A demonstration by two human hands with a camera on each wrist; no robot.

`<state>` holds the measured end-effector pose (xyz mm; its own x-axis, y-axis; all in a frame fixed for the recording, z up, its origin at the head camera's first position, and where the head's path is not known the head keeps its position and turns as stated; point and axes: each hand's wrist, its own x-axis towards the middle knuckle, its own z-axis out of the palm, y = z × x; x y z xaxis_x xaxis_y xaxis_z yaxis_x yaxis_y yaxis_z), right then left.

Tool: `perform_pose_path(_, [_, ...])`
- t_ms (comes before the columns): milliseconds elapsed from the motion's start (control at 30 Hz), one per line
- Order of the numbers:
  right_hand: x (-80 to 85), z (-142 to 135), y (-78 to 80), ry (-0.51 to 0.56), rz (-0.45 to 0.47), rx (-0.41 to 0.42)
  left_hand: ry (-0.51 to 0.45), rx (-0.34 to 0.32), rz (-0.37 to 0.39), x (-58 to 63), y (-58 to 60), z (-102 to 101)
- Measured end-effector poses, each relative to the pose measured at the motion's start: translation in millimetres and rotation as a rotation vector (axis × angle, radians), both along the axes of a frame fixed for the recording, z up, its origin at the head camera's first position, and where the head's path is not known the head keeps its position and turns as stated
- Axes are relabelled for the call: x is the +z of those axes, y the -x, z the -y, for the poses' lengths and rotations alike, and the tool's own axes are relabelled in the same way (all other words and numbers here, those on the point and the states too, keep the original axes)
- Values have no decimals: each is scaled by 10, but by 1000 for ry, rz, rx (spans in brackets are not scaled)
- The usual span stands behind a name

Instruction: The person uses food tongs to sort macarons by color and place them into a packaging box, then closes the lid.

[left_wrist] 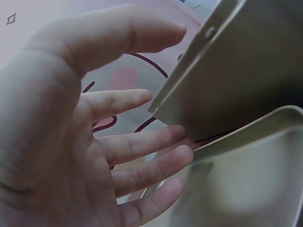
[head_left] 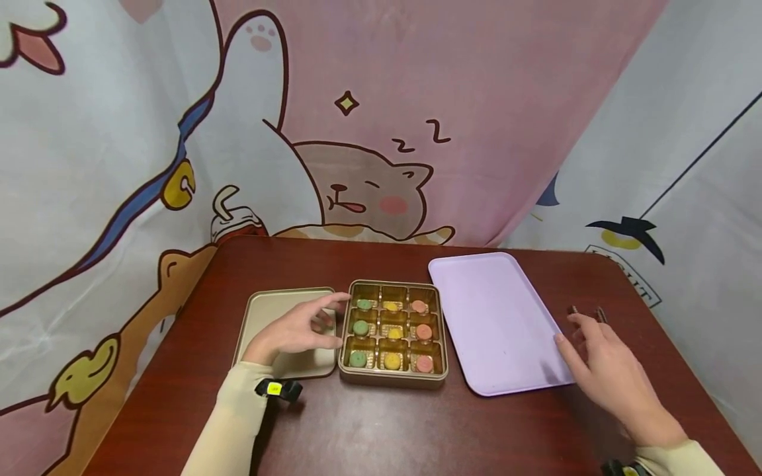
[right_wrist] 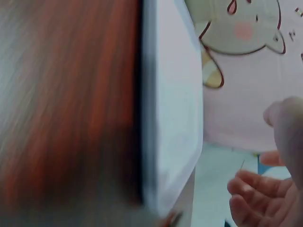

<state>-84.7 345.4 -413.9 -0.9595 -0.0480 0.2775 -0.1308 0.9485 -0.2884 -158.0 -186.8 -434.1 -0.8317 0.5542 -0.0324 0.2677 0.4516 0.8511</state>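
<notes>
A square gold tin (head_left: 393, 382) with a gold divided insert sits in the middle of the table. Its compartments hold small round pieces: a column each of green (head_left: 360, 328), yellow (head_left: 392, 361) and pink-orange (head_left: 423, 332). My left hand (head_left: 297, 328) hovers over the tin's lid (head_left: 256, 314), thumb and fingers spread beside the tin's left wall. In the left wrist view the palm holds nothing. Over the lavender tray's (head_left: 494, 317) right edge is my right hand (head_left: 613, 370), its fingers loosely bent with nothing in them. Two thin dark tips (head_left: 602, 315) show behind it, the rest hidden.
The reddish-brown table (head_left: 381, 430) carries the lid at left, the tin in the centre and the tray at right. A cartoon-print cloth (head_left: 476, 119) hangs behind the table's back edge and along both sides.
</notes>
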Motion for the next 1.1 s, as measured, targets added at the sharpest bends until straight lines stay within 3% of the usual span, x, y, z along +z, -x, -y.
perform_pose_path(400, [-3,850,276,91,-144,315,20,58,-32,52,-68,227])
perform_pose_path(800, [32,1707,410,165,-83,505,158,148,-103,102,-208,762])
perform_pose_path(1100, [109,2244,396,244,33,555,269,249,-174,140,-383,1189])
